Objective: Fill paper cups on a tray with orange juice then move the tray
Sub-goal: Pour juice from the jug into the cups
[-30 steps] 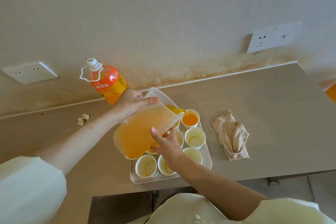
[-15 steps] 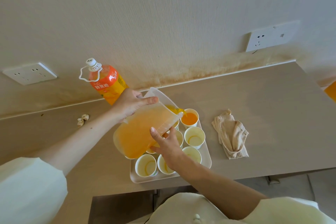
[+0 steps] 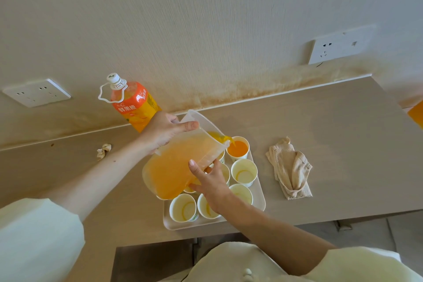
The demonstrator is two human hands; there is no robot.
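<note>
Left hand grips the tilted jug; right hand props it, juice entering the far-right cup.

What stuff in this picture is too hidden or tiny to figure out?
All head view:
- Middle cups on the tray: the tilted pitcher covers them, so their number and fill are unknown.
- Orange thing at the right: cut off by the picture's edge.
- Crumpled scrap on the table: too small to identify.
- Bottle label's small print: too small to read.
</note>
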